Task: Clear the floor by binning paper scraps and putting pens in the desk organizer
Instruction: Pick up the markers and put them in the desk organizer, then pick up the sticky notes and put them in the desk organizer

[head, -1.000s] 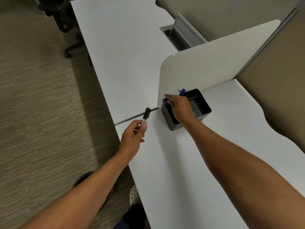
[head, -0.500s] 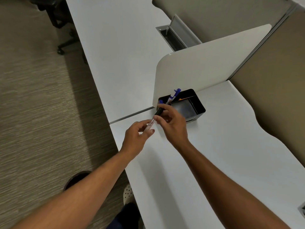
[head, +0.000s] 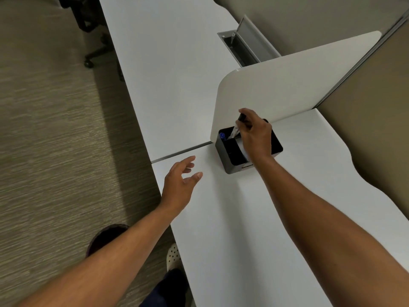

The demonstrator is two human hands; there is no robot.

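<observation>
A black desk organizer [head: 232, 161] stands on the white desk [head: 243, 218] against the curved divider. My right hand [head: 256, 135] hovers over it, gripping a pen with a black cap [head: 240, 120] whose lower end dips into the organizer's far-left compartment. A blue-capped pen [head: 222, 135] stands in that same compartment. My left hand [head: 180, 182] floats over the desk's left edge with spread fingers and nothing in it. My right hand hides much of the organizer's right side.
A dark round bin [head: 104, 238] sits on the carpet below my left forearm. An office chair base [head: 93, 49] stands far left. A white divider panel [head: 287, 85] rises behind the organizer, and an open cable tray [head: 239, 47] lies on the far desk.
The black-capped pen passed from my left hand to my right, which lifted it over the organizer and lowered its tip inside. My left hand let go and drew back, open.
</observation>
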